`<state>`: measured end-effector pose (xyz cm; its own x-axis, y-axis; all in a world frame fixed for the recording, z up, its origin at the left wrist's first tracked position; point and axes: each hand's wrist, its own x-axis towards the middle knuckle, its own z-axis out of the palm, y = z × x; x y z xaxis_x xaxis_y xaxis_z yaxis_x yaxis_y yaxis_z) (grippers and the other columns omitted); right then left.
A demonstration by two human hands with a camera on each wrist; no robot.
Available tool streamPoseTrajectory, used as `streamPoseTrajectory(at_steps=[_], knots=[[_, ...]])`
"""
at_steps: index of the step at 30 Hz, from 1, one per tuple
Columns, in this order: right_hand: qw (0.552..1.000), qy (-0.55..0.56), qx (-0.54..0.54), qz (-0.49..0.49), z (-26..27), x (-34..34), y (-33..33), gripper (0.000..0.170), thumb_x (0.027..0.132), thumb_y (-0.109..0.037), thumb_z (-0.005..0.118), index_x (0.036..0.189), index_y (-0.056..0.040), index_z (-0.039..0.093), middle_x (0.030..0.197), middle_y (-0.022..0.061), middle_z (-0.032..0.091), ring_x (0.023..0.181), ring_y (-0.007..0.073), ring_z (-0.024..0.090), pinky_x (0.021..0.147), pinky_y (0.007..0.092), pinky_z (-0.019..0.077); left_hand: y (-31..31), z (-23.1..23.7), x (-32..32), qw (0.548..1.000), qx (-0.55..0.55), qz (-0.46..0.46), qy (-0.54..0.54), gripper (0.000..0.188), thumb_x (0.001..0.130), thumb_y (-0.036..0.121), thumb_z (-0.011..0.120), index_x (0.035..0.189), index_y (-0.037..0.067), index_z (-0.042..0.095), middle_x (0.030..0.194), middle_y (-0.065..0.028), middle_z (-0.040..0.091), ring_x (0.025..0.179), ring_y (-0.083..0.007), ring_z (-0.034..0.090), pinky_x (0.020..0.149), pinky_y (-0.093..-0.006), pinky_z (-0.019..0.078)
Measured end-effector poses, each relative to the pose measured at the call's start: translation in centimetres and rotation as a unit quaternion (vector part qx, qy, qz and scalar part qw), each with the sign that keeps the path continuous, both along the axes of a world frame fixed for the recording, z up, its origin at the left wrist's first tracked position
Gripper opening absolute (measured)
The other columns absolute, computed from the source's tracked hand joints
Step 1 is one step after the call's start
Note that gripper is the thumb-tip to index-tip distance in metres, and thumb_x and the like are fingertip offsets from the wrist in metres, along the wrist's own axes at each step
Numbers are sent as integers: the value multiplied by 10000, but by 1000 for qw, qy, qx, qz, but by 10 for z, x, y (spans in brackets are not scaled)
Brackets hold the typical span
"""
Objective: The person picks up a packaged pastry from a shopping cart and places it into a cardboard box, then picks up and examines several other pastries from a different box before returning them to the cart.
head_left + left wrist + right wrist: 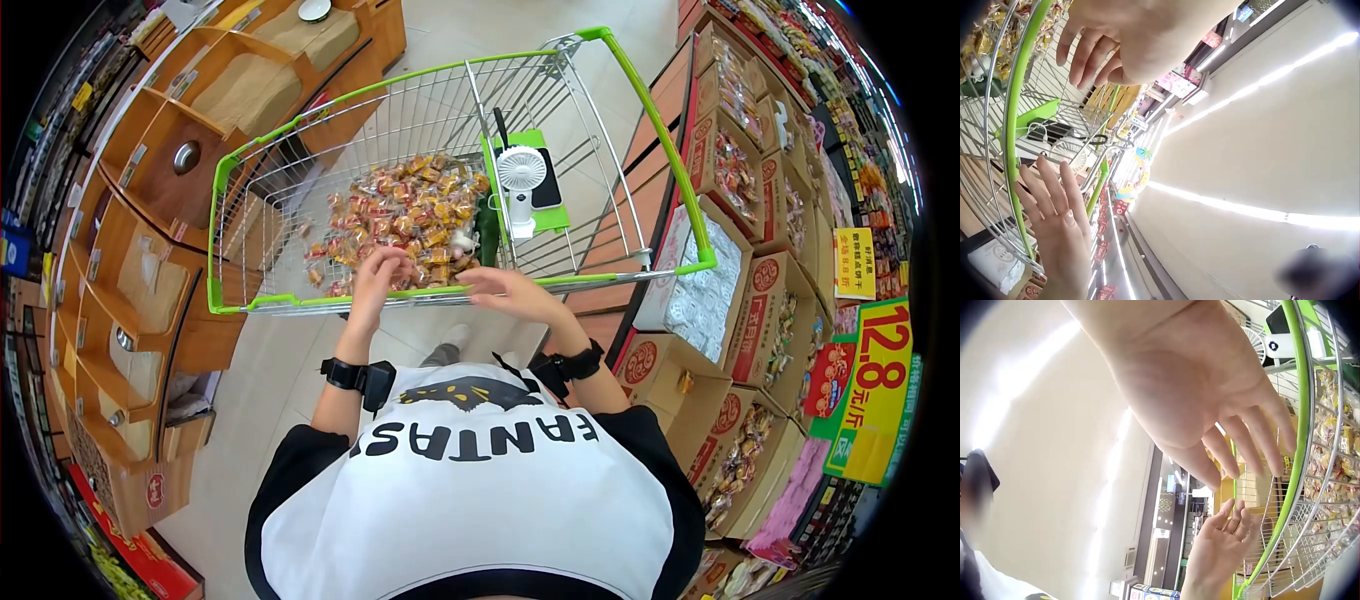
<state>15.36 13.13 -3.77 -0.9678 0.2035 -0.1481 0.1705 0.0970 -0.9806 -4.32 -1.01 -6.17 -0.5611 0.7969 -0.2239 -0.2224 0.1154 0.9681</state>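
Note:
My left hand (378, 280) is at the near side of a shopping cart (345, 93), fingers loosely bent, holding nothing. To its right, my right hand (515, 297) reaches over the same green rim with relaxed fingers and an empty palm. Beyond both hands, a pile of small wrapped snacks (415, 215) in clear, yellow and red packaging lies in the cart. In the left wrist view, the left hand (1125, 44) hangs above the right hand (1063, 244), palms apart. Seen from the right wrist, the right hand (1191, 394) has its fingers at the green rim.
A white handheld fan (521, 175) and a dark phone (546, 178) rest on the cart's green seat panel, beside a dark green item (487, 228). Wooden bins (150, 270) line the left. Cardboard boxes (668, 375) of packaged goods and a price sign (872, 385) stand right.

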Motion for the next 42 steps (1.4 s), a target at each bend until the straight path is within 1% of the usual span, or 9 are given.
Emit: streamPoseTrajectory(at_steps=[5,7,11,19,23,32,34,39,42], knots=[[998,11,-31,-48,14,29,-2,379,818,-122,534,1171,-27,436,1092,106,537,937,183,555,824,293,433,16,14,23,995,4,-88,-37,166,863,122,421,936,29,536,836,-52,584,771,-119,554,731,-241,438],[995,9,-45,-93,19,41,-3,378,816,-115,536,1170,-24,436,1083,108,539,963,182,540,844,295,424,22,20,34,993,4,-110,-37,156,858,90,412,934,20,528,843,-63,577,773,-127,555,727,-245,444],[990,10,-59,-127,21,63,-3,380,816,-113,538,1174,-33,438,1076,107,540,980,184,530,855,302,419,36,28,56,984,30,-175,-28,172,857,94,416,947,3,531,839,-68,583,762,-115,550,721,-236,438],[981,-22,-20,-190,24,107,-10,399,818,-104,536,1198,-46,429,1113,111,515,1021,186,501,874,312,408,71,23,95,945,23,-321,-52,164,850,84,431,946,-4,531,842,-72,582,774,-110,540,727,-232,436],[968,-23,-33,-249,24,131,-19,396,818,-107,537,1194,-43,433,1111,114,516,1025,187,499,880,314,405,89,26,113,921,27,-386,-52,173,853,94,427,949,-7,531,852,-71,579,791,-121,549,756,-238,440],[923,-38,5,-382,36,190,-42,366,829,-124,517,1174,-29,442,1103,106,524,1017,186,508,886,308,399,123,37,162,871,24,-487,-63,176,842,100,435,940,-8,535,856,-73,582,795,-136,555,754,-250,438],[908,-31,-4,-417,38,201,-51,369,824,-117,520,1173,-27,442,1104,102,528,1013,183,512,885,304,397,127,42,175,863,15,-500,-63,178,844,107,431,935,-6,535,856,-70,579,801,-140,556,757,-255,438],[867,-13,26,-498,28,228,-70,373,813,-153,550,1153,-32,456,1074,115,539,970,182,531,830,291,426,137,40,201,815,27,-576,-58,178,847,104,425,935,-6,535,854,-74,577,799,-142,556,756,-254,441],[836,-22,46,-547,29,248,-88,362,813,-154,551,1139,-27,462,1061,115,546,953,182,538,823,289,429,140,42,217,809,26,-585,-53,183,853,106,419,939,-9,531,850,-77,576,786,-140,558,758,-258,445]])
